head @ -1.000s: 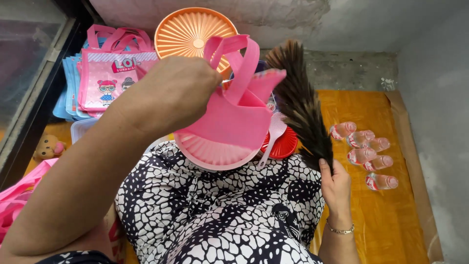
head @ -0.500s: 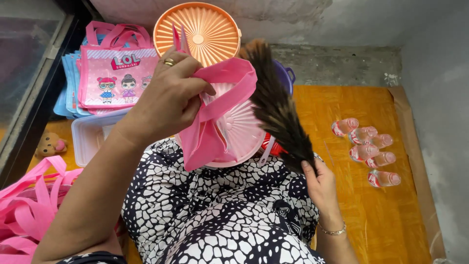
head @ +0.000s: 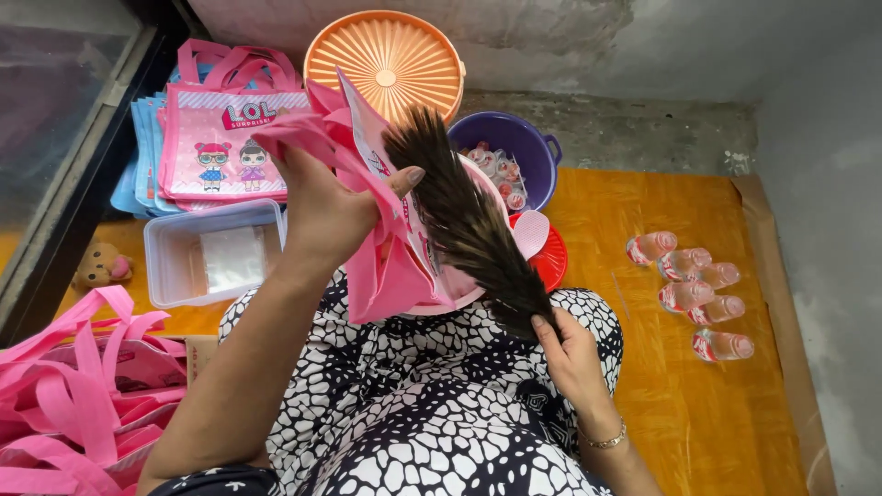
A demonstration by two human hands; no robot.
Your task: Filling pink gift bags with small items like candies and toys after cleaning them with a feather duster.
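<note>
Now the pink bag [head: 386, 230] has been turned edge-on and lifted higher than a second ago, so the purple bucket [head: 514, 152] behind it is uncovered, and the feather duster [head: 469, 225] is laid against the bag's side. The bag is pinched shut-fisted by the left hand [head: 322, 207], forearm raised; the duster's base is clasped by the right hand [head: 570, 354], just below the bag.

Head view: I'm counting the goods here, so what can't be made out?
- Pink round basin: mostly hidden by pink fabric bag in left hand and brown feather duster in right hand.
- Purple plastic bucket: contents too small to tell.
- Heap of pink bags: cut off by the left edge.
</note>
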